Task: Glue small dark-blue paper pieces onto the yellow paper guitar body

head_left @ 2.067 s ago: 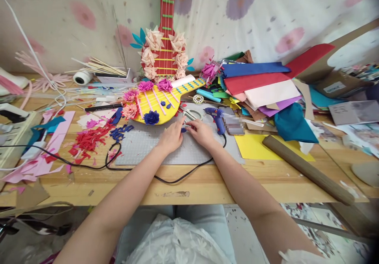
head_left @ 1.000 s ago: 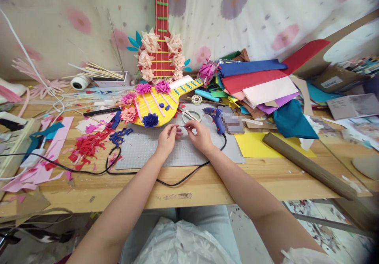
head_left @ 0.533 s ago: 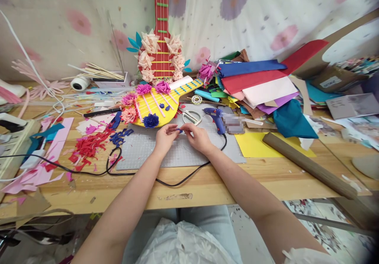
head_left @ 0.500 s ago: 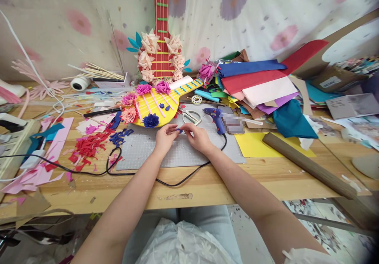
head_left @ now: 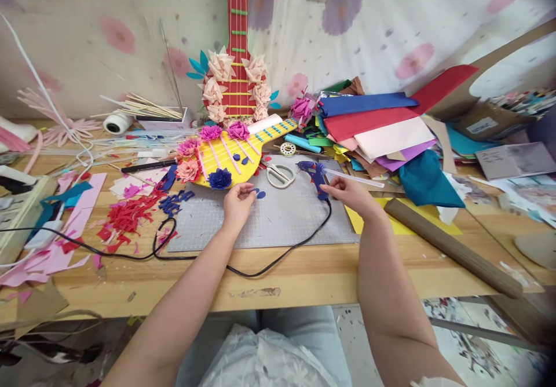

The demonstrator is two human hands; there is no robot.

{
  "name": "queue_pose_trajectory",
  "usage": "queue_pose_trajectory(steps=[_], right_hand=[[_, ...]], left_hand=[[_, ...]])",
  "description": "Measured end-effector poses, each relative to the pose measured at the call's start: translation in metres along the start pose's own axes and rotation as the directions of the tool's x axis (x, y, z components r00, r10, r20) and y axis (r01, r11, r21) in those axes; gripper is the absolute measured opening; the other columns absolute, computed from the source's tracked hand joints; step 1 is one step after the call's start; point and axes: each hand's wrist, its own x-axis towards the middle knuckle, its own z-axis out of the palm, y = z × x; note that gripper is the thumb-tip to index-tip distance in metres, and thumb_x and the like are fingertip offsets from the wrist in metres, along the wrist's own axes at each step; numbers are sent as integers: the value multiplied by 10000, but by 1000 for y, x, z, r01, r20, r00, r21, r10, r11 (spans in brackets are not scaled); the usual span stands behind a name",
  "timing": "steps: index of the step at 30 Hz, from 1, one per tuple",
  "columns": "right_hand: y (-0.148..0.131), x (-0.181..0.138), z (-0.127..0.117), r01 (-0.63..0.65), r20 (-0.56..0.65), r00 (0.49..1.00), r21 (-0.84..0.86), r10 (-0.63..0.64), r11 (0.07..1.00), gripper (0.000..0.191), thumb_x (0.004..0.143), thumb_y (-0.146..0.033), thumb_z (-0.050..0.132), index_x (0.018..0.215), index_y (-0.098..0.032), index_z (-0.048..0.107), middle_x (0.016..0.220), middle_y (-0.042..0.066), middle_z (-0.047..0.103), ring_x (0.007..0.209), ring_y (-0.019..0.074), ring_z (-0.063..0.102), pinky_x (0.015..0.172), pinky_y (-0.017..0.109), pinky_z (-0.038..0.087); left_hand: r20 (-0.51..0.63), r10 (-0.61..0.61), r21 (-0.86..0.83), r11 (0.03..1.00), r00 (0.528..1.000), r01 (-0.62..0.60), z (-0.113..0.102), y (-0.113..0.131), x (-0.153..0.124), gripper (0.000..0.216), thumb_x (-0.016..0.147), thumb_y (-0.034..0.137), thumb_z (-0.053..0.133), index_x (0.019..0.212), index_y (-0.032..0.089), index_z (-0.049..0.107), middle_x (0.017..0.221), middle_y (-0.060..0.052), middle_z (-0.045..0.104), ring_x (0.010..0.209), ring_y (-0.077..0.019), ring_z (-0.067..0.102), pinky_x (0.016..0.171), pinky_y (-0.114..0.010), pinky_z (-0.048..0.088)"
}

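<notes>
My left hand (head_left: pixel 238 204) is over the grey cutting mat (head_left: pixel 286 225), thumb and fingers closed on a small blue paper petal (head_left: pixel 256 190) at the fingertips. Right beside it, another blue oval petal (head_left: pixel 261 195) shows on the mat. My right hand (head_left: pixel 350 194) reaches to the handle of a blue hot glue gun (head_left: pixel 318 179), fingertips closed on it. The gun lies on the mat with a clear glue stick (head_left: pixel 356 177) behind it. White-handled scissors (head_left: pixel 280 176) lie between my hands. Beyond the left hand rests a yellow paper guitar (head_left: pixel 234 158) with paper flowers, including a blue flower (head_left: pixel 220 178).
A red guitar (head_left: pixel 241 86) with peach flowers stands at the back. Coloured paper sheets (head_left: pixel 373 114) are piled right, near a brown roll (head_left: pixel 452 248). Red paper scraps (head_left: pixel 130 210) lie left. The gun's black cord (head_left: pixel 278 259) loops across the front.
My hands were together over the mat with a small blue piece between them. The right hand has moved right to the glue gun; the left has stayed nearly in place.
</notes>
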Motion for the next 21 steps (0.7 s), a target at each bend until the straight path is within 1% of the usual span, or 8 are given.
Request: queue_pose_trajectory(steps=[2, 3, 7, 10, 14, 16, 18, 21], right_hand=[[3, 11, 12, 5, -214, 977, -53, -16, 999, 490, 650, -624, 613, 828, -171, 559, 667, 15, 560, 592, 142, 493, 547, 264, 368], [3, 17, 20, 15, -262, 964, -78, -35, 997, 505, 645, -619, 618, 857, -164, 568, 720, 37, 581, 642, 160, 518, 579, 275, 386], [-6, 34, 49, -118, -264, 961, -109, 86, 987, 467, 702, -566, 585, 871, -132, 623, 827, 118, 642, 790, 239, 591, 685, 323, 423], [-11, 36, 59, -210, -330, 926, -51, 182, 976, 455, 715, -540, 575, 863, -116, 650, 852, 154, 665, 838, 276, 609, 720, 345, 433], [-18, 26, 60, -100, -402, 901, 176, 164, 979, 493, 683, -577, 586, 871, -127, 654, 807, 118, 669, 772, 250, 614, 690, 339, 448], [-24, 17, 60, -17, -320, 939, 312, 122, 950, 486, 663, -604, 595, 813, -144, 642, 718, 76, 647, 628, 189, 581, 600, 306, 444], [-30, 8, 61, 21, -151, 988, 398, 43, 917, 463, 634, -612, 625, 726, -158, 617, 589, 25, 585, 499, 129, 496, 501, 269, 404], [-37, -3, 65, 44, 60, 995, 396, -74, 917, 432, 606, -582, 670, 701, -164, 616, 501, -20, 508, 466, 101, 437, 472, 246, 371]], left_hand=[[-3, 45, 38, 998, 999, -45, 0, 1, 0, 172, 605, 144, 666, 774, 153, 632, 713, -13, 637, 684, -129, 615, 696, -276, 504], [-2, 62, 51, 997, 998, -62, 0, 0, -1, 169, 607, 138, 662, 773, 154, 634, 714, -14, 640, 690, -129, 614, 704, -273, 499], [-20, 74, 71, 995, 997, -73, 0, -1, -2, 174, 617, 151, 667, 789, 155, 641, 721, -17, 644, 665, -127, 611, 712, -285, 494], [-41, 46, 55, 998, 998, -44, 0, -3, -1, 175, 614, 162, 685, 782, 150, 639, 725, -26, 648, 658, -137, 625, 716, -305, 503], [-50, 12, 10, 1000, 999, -11, 0, -3, 0, 154, 620, 142, 676, 767, 144, 632, 721, -30, 651, 660, -152, 652, 703, -310, 513], [-53, 22, 8, 1000, 998, -21, 1, -3, 0, 154, 624, 142, 672, 773, 143, 634, 722, -29, 651, 663, -149, 656, 703, -302, 514], [-56, 28, 9, 1000, 998, -27, 1, -4, 0, 149, 633, 152, 665, 779, 144, 635, 730, -29, 654, 668, -143, 656, 706, -294, 515], [-63, 6, 18, 1000, 998, -5, 0, -5, 0, 147, 641, 172, 661, 785, 151, 636, 722, -24, 653, 663, -142, 654, 691, -289, 519]])
